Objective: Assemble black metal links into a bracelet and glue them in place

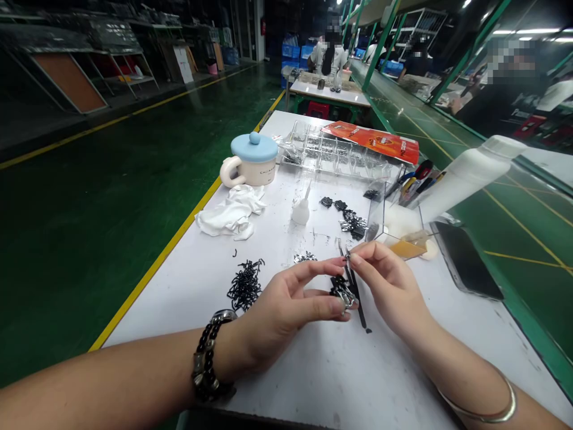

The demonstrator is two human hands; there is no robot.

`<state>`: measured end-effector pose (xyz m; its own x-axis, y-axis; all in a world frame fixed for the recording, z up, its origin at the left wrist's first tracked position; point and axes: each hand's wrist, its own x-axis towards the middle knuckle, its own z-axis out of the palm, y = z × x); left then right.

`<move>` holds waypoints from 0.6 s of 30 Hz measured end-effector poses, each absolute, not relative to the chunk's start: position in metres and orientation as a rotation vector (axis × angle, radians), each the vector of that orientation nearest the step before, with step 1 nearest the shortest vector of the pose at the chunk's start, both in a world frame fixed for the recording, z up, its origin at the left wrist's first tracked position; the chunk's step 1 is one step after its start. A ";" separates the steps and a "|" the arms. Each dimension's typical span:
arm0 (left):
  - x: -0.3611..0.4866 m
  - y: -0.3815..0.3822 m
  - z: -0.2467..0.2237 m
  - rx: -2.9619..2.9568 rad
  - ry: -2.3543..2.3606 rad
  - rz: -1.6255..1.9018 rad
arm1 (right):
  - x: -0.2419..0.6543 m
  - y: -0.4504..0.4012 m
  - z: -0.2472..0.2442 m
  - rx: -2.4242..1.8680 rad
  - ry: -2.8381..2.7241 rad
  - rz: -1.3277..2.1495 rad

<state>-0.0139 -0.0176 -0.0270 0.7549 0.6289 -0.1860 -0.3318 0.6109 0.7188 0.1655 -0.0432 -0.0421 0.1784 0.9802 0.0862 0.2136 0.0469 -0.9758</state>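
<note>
My left hand (286, 313) is closed around a small glossy black piece (344, 292), gripped between thumb and fingers. Close beside it, the thumb and forefinger of my right hand (389, 278) are pinched together over something too small to name. The left forefinger reaches up to these right fingertips. Dark tweezers (363, 316) lie slanting on the white table behind the black piece, partly hidden by it. Left of my left hand is a pile of small black curved parts (245, 283). Tiny shiny bits (305, 257) are heaped just past my left fingers. Several flat black pieces (353, 224) lie farther back.
A dropper bottle (300, 212) stands mid-table. Left of it are a white cloth (233, 215) and a blue-lidded cup (257, 167). Behind sits a clear compartment tray (320, 164) with an orange card (373, 142). A phone (468, 260) and white bottle (470, 179) are right.
</note>
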 end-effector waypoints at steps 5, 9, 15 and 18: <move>-0.013 -0.016 -0.026 0.669 0.467 0.560 | 0.171 -0.043 -0.046 -1.331 -1.354 0.917; -0.013 -0.014 -0.027 0.635 0.445 0.539 | 0.177 -0.039 -0.043 -1.232 -1.437 0.890; -0.013 -0.012 -0.029 0.601 0.426 0.510 | 0.193 -0.039 -0.026 -1.151 -2.042 0.286; -0.013 -0.012 -0.029 0.602 0.417 0.501 | 0.196 -0.039 -0.021 -1.124 -2.119 0.172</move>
<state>-0.0125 -0.0116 -0.0295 0.8013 0.5549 -0.2236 -0.3199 0.7132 0.6237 0.1959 -0.0392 -0.0209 -0.3607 0.7649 0.5337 0.6690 0.6109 -0.4234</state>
